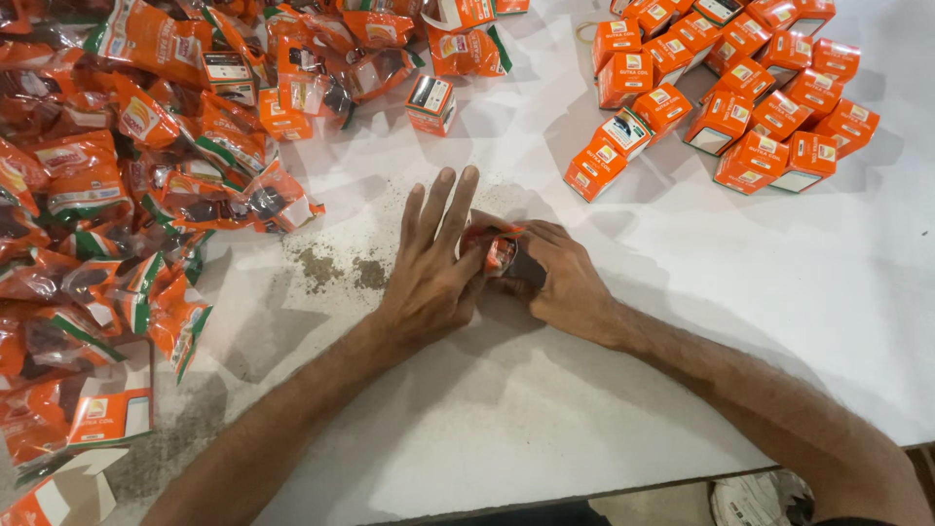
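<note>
Glossy plastic pouches (117,175), matt cardboard boxes (740,107), smooth white table (760,292)
</note>
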The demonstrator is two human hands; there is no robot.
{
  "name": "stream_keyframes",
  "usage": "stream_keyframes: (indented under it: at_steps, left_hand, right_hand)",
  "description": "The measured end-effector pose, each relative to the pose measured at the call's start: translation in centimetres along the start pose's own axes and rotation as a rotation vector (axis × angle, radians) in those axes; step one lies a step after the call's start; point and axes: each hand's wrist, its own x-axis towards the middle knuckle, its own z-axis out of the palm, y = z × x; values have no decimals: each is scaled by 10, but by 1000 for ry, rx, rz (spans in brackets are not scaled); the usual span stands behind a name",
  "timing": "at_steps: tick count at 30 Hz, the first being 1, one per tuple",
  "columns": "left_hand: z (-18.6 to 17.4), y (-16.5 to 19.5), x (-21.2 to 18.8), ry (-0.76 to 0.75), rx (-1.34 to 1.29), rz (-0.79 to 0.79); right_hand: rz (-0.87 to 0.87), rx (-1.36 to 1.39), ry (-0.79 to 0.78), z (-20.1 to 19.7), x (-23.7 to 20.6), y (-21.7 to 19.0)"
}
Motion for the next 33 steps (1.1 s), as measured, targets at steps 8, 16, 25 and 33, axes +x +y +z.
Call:
stream_keyframes:
  at_steps: [8, 16, 25, 33]
  left_hand:
    - [-2, 1, 14, -12, -103, -168]
    - [17, -3, 13, -84, -776, -870]
    - [34, -9, 16, 4, -983, -807]
    - [-1, -13, 12, -205, -1189, -699]
  right_hand:
    - [51, 49, -55, -3, 1, -4]
    - [44, 24, -64, -2, 0, -2]
    - [255, 153, -53, 5, -9, 0]
    - [-131, -436, -96, 7, -8, -10]
